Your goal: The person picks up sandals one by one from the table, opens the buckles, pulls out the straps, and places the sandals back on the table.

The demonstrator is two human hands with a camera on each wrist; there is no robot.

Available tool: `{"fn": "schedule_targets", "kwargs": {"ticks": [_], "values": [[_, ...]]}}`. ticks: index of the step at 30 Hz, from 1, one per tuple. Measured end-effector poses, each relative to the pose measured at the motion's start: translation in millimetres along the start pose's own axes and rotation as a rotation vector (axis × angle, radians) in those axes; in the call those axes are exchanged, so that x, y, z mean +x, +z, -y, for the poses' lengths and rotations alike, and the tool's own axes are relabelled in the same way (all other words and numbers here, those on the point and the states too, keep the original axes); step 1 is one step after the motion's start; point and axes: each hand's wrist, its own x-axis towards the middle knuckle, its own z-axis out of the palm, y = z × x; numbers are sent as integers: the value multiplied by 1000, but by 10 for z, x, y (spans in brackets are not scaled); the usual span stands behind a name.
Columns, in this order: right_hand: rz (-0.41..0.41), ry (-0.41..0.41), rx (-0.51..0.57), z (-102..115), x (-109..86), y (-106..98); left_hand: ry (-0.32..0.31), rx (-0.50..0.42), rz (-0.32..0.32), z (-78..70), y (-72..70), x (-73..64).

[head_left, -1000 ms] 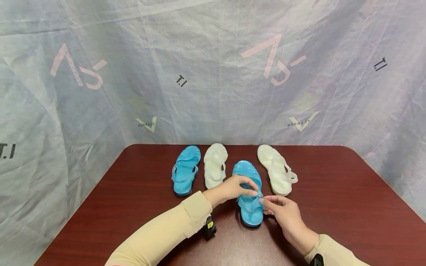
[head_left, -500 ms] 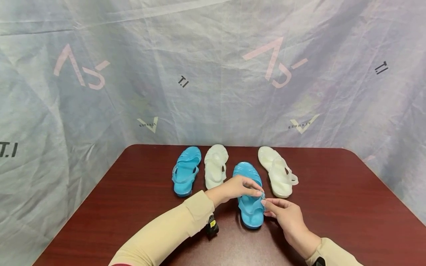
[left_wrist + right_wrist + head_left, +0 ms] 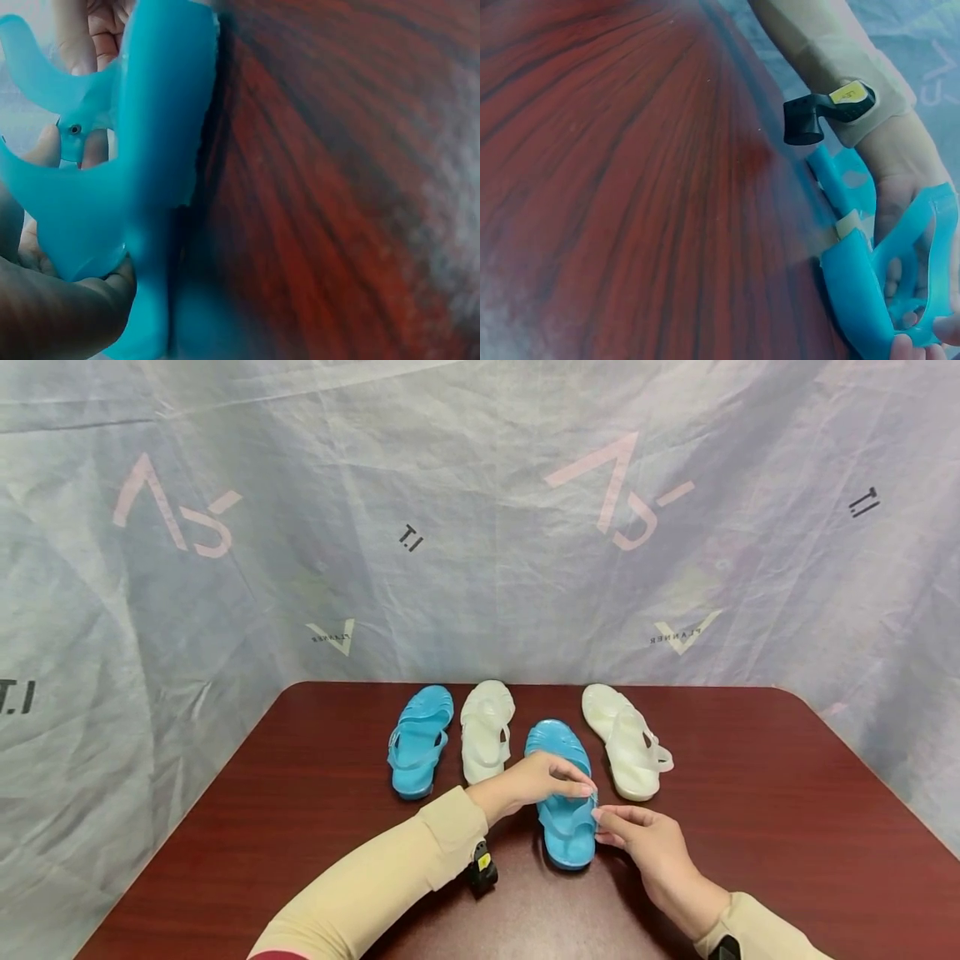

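A blue jelly sandal [image 3: 557, 739] lies on the table with its toe pointing away and its heel strap [image 3: 567, 821] across the back. My left hand [image 3: 534, 778] reaches over it from the left, pinching the strap part at the sandal's right side between thumb and fingers. From the right, my right hand [image 3: 651, 850] pinches the strap just below those fingertips. A small round stud [image 3: 74, 130] shows on the strap in the left wrist view, with fingertips around it. Whether the stud sits in a hole cannot be seen. The sandal's middle is partly covered by my left hand.
Another blue sandal [image 3: 417, 747] lies at the back left, beside a white sandal [image 3: 486, 727] partly hidden by my left forearm. A second white sandal [image 3: 628, 750] lies behind my right hand. The dark red table [image 3: 765, 793] ends at a grey cloth backdrop [image 3: 480, 527].
My left fingertips have shifted slightly right, bringing the strap piece to the sandal's right edge by my right fingertips. My right hand has hardly moved, and the sandals lie as before.
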Motion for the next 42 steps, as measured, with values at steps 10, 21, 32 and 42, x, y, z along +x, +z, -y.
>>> {"fn": "schedule_targets", "kwargs": {"ticks": [10, 21, 32, 42], "values": [[18, 30, 68, 86, 34, -11, -18, -5, 14, 5, 25, 41], [43, 50, 98, 45, 17, -13, -13, -1, -9, -4, 32, 45], [77, 52, 101, 7, 12, -34, -34, -12, -12, -2, 49, 46], [92, 27, 99, 70, 93, -54, -53, -4, 5, -28, 32, 30]]}}
